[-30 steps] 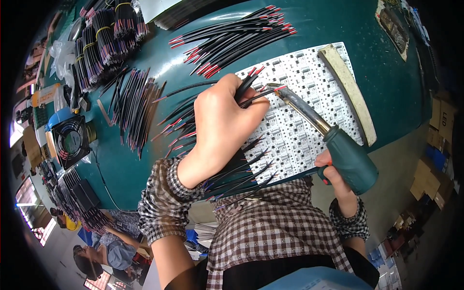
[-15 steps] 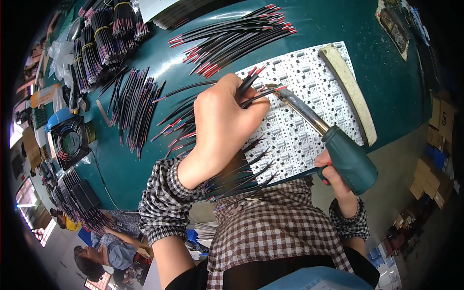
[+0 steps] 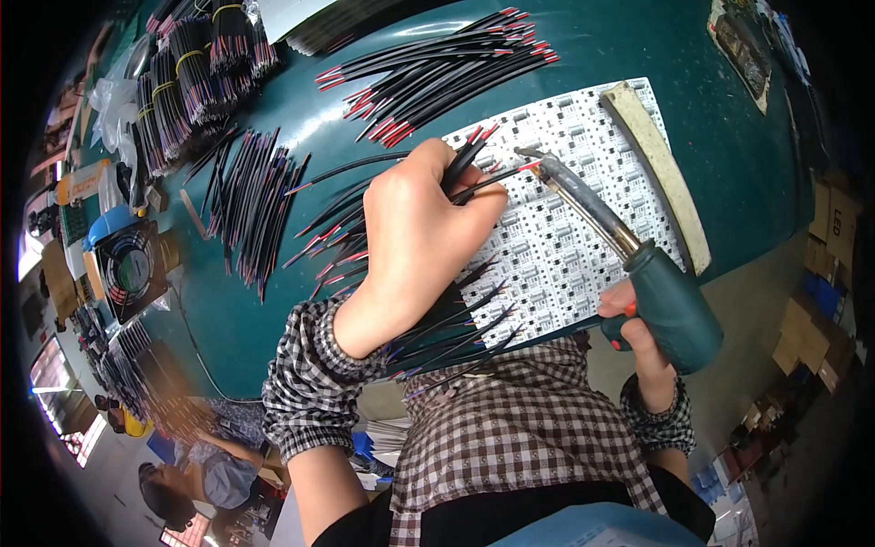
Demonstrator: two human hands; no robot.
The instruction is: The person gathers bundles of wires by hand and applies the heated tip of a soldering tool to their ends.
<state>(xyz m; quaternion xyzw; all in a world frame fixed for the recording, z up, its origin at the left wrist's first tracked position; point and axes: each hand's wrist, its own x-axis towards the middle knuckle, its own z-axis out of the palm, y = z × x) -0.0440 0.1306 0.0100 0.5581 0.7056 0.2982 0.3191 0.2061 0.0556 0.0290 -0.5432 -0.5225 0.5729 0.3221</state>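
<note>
My left hand (image 3: 424, 228) is closed on a small bunch of black cable pieces (image 3: 466, 162) with red ends, above the white circuit board panel (image 3: 565, 246). One cable in its fingertips points right, toward the soldering gun. My right hand (image 3: 635, 324) grips that green-handled soldering gun (image 3: 674, 305), a finger at its trigger. The gun's metal tip meets or nearly meets the red cable end; I cannot tell whether they touch. Several cables (image 3: 465, 319) stick out past the panel's lower left edge, and others lie beneath my left wrist.
Loose cables (image 3: 447, 73) lie at the back and more (image 3: 255, 210) at the left, with tied bundles (image 3: 187, 77) behind. A pale curved strip (image 3: 661, 173) rests on the panel. A small fan (image 3: 132, 269) stands at left. Another person (image 3: 214, 474) sits at lower left.
The soldering gun has moved a little to the right and down, its tip now by the end of the held cable. My left hand has hardly moved.
</note>
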